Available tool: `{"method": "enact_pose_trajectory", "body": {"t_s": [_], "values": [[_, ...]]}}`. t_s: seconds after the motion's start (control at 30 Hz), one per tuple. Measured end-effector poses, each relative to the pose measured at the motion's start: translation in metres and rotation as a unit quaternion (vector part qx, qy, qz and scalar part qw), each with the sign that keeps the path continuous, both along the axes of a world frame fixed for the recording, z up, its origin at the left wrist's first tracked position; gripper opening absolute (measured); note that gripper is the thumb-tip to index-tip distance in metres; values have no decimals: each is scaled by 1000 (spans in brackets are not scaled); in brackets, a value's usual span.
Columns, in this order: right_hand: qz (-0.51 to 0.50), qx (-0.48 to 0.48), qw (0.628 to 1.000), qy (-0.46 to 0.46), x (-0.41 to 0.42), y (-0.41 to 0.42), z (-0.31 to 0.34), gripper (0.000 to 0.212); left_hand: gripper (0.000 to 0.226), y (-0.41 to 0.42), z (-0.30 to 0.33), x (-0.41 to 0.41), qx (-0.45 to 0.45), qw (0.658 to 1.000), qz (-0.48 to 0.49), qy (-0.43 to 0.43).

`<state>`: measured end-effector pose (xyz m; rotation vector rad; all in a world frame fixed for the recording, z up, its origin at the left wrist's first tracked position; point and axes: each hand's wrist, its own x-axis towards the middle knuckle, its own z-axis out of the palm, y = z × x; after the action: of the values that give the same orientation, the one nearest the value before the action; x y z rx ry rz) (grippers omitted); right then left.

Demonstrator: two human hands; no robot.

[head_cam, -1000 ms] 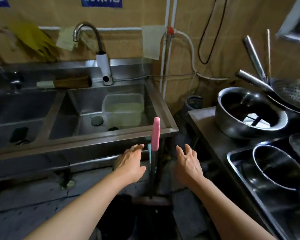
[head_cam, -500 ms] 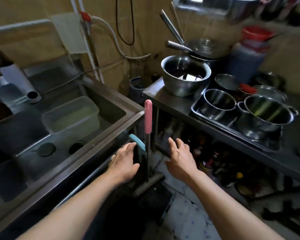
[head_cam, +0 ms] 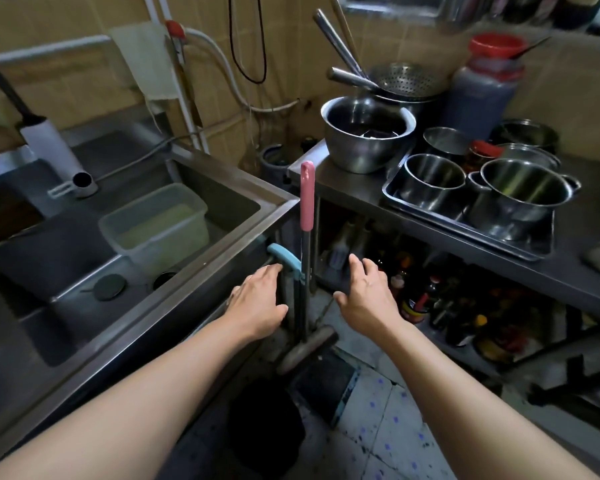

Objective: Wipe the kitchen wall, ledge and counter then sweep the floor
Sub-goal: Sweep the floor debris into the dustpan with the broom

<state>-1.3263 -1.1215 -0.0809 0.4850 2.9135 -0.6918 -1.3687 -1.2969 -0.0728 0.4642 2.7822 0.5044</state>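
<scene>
A broom with a pink-tipped handle stands upright in the gap between the steel sink and the steel counter. Its head rests on the speckled floor. Beside it stands a dustpan with a blue handle and a dark pan at the floor. My left hand reaches out just left of the two handles, fingers relaxed, holding nothing. My right hand is spread just right of the broom, also holding nothing.
A plastic tub with water sits in the sink basin. Steel bowls and pots crowd a tray on the counter. Bottles fill the shelf below. A dark bin stands on the floor near my arms. A cloth hangs on the wall.
The view has swung right, from the sink toward the counter. Both hands stay either side of the broom handle, still holding nothing.
</scene>
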Motion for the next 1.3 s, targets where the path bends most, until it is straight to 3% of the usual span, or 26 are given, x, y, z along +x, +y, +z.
{"method": "enact_pose_trajectory", "body": {"t_s": [0.43, 0.73, 0.87, 1.0, 1.3], "values": [[-129, -36, 991, 9, -41, -56, -36, 70, 68, -21, -49, -87, 27, 990, -139, 12], [-192, -54, 972, 124, -91, -74, -64, 69, 65, -4, -97, -143, 57, 977, -195, 62], [-210, -69, 956, 191, -112, -70, -75, 52, 60, 13, -120, -157, 59, 973, -215, 61], [-237, -61, 933, 262, -126, -65, -84, 20, 51, 22, -139, -164, 44, 967, -232, 93], [-213, -32, 916, 339, -120, -53, -96, 12, 27, 40, -159, -171, 76, 966, -229, 96]]}}
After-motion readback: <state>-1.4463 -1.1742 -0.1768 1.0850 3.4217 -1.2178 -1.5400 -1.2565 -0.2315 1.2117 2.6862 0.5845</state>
